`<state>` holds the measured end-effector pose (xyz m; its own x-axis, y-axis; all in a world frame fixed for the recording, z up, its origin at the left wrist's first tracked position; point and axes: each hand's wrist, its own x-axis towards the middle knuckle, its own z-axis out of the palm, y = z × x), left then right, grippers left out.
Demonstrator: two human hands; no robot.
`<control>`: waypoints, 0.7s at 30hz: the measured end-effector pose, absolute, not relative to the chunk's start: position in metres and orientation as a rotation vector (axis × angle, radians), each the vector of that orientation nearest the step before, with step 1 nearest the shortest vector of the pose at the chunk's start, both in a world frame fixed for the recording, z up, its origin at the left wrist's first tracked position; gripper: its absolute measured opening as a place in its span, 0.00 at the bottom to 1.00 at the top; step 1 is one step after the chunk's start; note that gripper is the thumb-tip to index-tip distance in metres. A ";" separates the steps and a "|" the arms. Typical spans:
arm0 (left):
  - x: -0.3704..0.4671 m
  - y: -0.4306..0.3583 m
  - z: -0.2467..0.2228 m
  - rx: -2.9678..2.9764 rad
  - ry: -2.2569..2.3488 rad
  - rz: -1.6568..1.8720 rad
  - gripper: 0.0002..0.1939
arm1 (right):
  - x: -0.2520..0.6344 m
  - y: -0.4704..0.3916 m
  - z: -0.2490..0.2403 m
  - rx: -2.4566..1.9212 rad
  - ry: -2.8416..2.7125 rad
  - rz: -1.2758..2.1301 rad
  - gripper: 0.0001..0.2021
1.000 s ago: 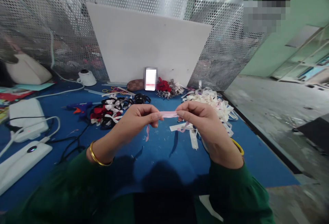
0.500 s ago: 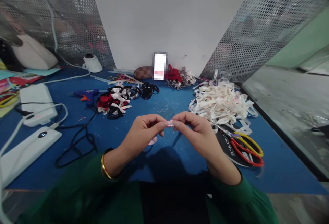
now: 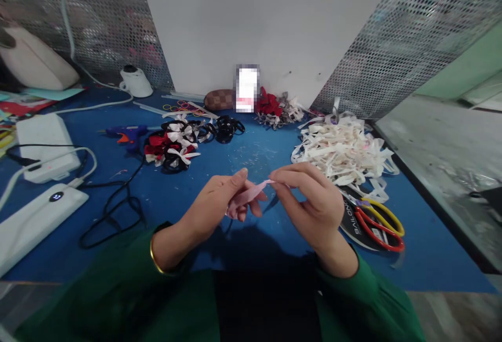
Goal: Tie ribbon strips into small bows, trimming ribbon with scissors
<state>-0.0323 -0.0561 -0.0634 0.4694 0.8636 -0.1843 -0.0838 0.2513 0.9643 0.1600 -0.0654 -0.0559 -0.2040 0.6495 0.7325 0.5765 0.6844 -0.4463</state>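
Observation:
A strip of pink ribbon [image 3: 251,194] stretches between my two hands above the middle of the table. My right hand [image 3: 309,198] pinches its narrow, gathered end between thumb and fingertips. The wider part lies across the curled fingers of my left hand [image 3: 214,201], which holds it loosely with the thumb raised. Part of the ribbon is hidden behind the left hand. Close to my right hand lie scissors [image 3: 378,221] with one red and one yellow handle, partly over a dark printed card [image 3: 350,221].
A heap of cream ribbon strips [image 3: 345,148] lies at the right. Bow hair ties [image 3: 174,146] and a blue glue gun [image 3: 127,135] sit at the left. White power strips [image 3: 43,221] and black cable [image 3: 113,221] lie nearer. A bright phone [image 3: 247,88] stands at the back.
My hands were pinching the ribbon fingertip to fingertip. My right hand has drawn slightly right, the left thumb has lifted, and more ribbon shows between them. The view has shifted slightly.

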 end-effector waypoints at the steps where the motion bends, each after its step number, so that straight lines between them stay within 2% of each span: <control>1: -0.032 -0.055 -0.064 1.058 0.800 0.694 0.29 | 0.161 -0.065 -0.056 -0.925 -1.906 0.049 0.07; 5: -0.031 -0.055 -0.066 0.865 0.664 0.579 0.20 | 0.161 -0.063 -0.057 -0.832 -1.978 -0.024 0.09; 9: -0.029 -0.058 -0.065 0.820 0.693 0.693 0.12 | 0.160 -0.062 -0.058 -0.817 -1.969 -0.029 0.10; 17: -0.027 -0.060 -0.063 0.767 0.789 0.846 0.11 | 0.158 -0.065 -0.059 -0.926 -1.886 0.066 0.12; 21: -0.025 -0.062 -0.062 0.789 0.863 0.911 0.12 | 0.155 -0.071 -0.058 -1.023 -1.788 0.021 0.10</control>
